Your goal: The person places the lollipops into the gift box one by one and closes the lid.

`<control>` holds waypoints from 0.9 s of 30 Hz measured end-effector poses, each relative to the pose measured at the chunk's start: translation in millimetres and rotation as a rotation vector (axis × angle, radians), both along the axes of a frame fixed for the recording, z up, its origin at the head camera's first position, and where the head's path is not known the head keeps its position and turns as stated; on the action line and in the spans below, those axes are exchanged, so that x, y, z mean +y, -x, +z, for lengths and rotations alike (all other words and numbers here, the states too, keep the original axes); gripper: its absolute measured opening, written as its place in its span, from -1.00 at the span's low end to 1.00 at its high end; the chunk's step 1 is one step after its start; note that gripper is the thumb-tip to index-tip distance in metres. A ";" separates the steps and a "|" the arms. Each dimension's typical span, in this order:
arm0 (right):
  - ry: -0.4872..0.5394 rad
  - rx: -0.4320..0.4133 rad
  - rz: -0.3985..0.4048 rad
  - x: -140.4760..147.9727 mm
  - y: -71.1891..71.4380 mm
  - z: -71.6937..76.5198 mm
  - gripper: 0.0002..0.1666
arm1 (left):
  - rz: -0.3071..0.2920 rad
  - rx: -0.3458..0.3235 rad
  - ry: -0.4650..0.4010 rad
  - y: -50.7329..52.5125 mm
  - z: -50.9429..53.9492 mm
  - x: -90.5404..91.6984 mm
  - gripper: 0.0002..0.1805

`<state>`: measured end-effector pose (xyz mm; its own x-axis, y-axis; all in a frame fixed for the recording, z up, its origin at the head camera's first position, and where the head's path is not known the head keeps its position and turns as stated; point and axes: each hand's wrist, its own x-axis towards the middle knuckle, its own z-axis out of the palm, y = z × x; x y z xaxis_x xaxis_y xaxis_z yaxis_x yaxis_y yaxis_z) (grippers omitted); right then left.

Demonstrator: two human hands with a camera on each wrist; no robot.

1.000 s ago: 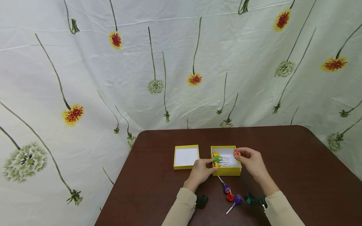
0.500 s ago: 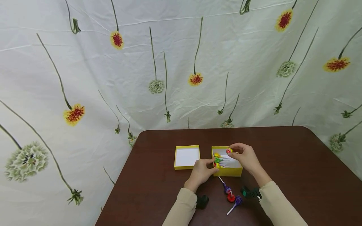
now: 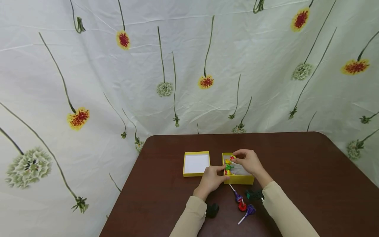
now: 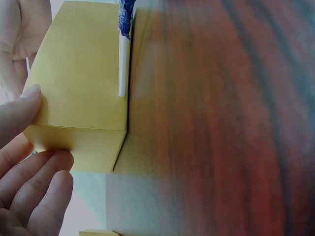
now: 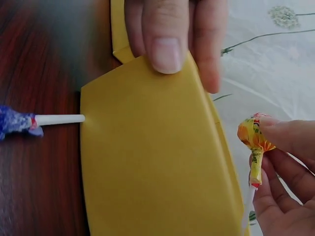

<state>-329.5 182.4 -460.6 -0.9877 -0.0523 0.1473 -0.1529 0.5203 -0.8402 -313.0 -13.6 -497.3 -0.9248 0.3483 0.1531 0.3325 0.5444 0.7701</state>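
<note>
My right hand (image 3: 251, 163) is over the yellow box (image 3: 239, 179), pinching a red-and-yellow wrapped lollipop (image 3: 232, 158) by its head. In the right wrist view that lollipop (image 5: 256, 132) has its white stick pointing down beside the box wall. My left hand (image 3: 210, 179) grips the box's left front corner, thumb on the front wall (image 4: 78, 69) and fingers on the left side. Inside the box, along its left end, lie a yellow lollipop (image 3: 227, 162), a green one (image 3: 228, 167) and a red-and-yellow one (image 3: 227, 172).
Left of the box lies its yellow-rimmed lid (image 3: 196, 163), white inside up. In front of the box are a purple lollipop (image 3: 238, 197), a red one (image 3: 242, 206) and another purple one (image 3: 250, 209). Behind the brown table (image 3: 148, 194) hangs a flowered cloth (image 3: 133, 65).
My right hand has moved left across the box with its lollipop, from the right edge to above the left end. The left hand keeps its grip on the corner.
</note>
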 end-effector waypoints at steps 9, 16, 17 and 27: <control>-0.002 -0.040 -0.016 -12.5 12.1 -8.5 -0.77 | -0.012 0.014 -0.012 -1.2 -1.5 -1.0 -0.46; 0.015 -0.116 -0.039 -21.0 19.1 -17.6 -0.81 | -0.012 0.005 0.002 -2.5 -1.2 -1.0 -0.47; 0.016 -0.129 -0.038 -21.5 19.7 -19.7 -0.80 | -0.012 0.004 0.004 -2.8 -1.7 -0.9 -0.47; -0.010 -0.154 -0.012 -21.6 25.0 -25.0 -0.76 | -0.016 0.046 0.009 0.2 -1.9 -0.6 -0.47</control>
<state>-354.4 160.9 -485.6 -0.9991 -0.0408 -0.0061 -0.0165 0.5300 -0.8479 -313.2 -14.2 -499.2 -0.9113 0.3642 0.1919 0.3759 0.5459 0.7488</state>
